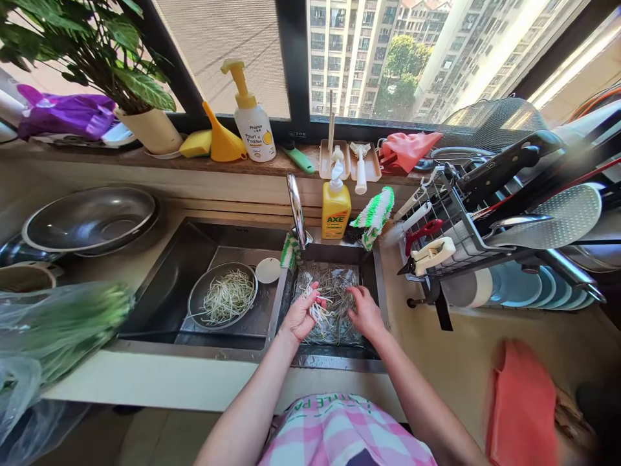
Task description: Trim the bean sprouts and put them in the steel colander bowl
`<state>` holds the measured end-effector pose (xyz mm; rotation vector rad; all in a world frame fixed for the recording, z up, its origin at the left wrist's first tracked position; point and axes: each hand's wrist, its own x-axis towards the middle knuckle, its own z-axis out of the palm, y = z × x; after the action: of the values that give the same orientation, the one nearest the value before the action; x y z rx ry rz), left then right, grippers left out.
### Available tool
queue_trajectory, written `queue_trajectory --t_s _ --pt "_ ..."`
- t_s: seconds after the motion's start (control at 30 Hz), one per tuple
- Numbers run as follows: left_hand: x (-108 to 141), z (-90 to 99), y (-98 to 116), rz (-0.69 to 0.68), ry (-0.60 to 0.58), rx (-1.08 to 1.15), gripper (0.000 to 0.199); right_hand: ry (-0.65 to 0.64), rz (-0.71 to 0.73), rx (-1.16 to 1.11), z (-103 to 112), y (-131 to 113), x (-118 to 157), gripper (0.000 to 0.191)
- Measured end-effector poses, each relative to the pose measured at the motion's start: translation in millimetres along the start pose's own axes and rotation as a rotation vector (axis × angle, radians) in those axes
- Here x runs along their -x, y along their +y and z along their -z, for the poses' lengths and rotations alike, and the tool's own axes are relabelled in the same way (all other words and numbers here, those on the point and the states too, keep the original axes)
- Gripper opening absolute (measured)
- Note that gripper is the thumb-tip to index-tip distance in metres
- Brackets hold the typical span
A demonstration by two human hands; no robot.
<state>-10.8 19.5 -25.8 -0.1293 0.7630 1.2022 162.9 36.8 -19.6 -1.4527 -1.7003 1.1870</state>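
head view: left hand [301,316] holds bean sprouts [319,314] slanting down rightward.

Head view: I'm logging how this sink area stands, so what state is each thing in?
Left hand, closed on sprouts
Right hand, fingers bent, hold unclear
Round bowl, holding a heap of sprouts
Faucet, flow unclear
AXE bottle, upright
White bottle, upright, yellow pump fitted
Yellow funnel, wide end down
Plant pot, upright
Plates, on edge
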Motion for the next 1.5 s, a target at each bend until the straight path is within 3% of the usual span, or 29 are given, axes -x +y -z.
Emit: queue_trajectory --t_s 0.1,0.2,0.37,0.63,0.8,0.9,1.0,1.3,1.5 --pt "-1 0.3 0 0.025 -0.015 -0.023 0.034 -0.043 0.125 0.055 -3 -1 6 0.037" --pt "-1 -0.9 -4 0.016 -0.020 -0.059 0.035 -0.110 0.156 -0.040 -15 -11 7 0.022" --pt "2 -5.2 -8 -0.025 -0.010 -0.052 0.035 0.001 0.106 -0.021 -28 -21 0 0.015" --pt "3 -13.9 -6 -0.080 0.049 0.000 0.032 0.070 0.237 0.038 -19 -35 4 0.013" --pt "2 -15.9 -3 -0.111 0.056 0.078 0.026 0.006 0.215 0.062 -16 -36 24 0.010" --pt "3 -18.2 -8 -0.167 0.067 0.066 0.026 0.010 0.132 0.077 -26 -32 29 0.012" --pt "4 -21.3 -15 -0.222 0.050 0.052 0.028 0.019 -0.046 -0.018 -39 -26 27 0.020" --pt "4 -18.9 -25 -0.324 0.026 0.043 0.034 0.087 -0.586 -0.744 -57 -35 25 0.020" --pt "3 -15.6 -29 -0.330 0.038 0.031 0.033 0.115 -0.637 -0.919 -59 -34 25 0.016"
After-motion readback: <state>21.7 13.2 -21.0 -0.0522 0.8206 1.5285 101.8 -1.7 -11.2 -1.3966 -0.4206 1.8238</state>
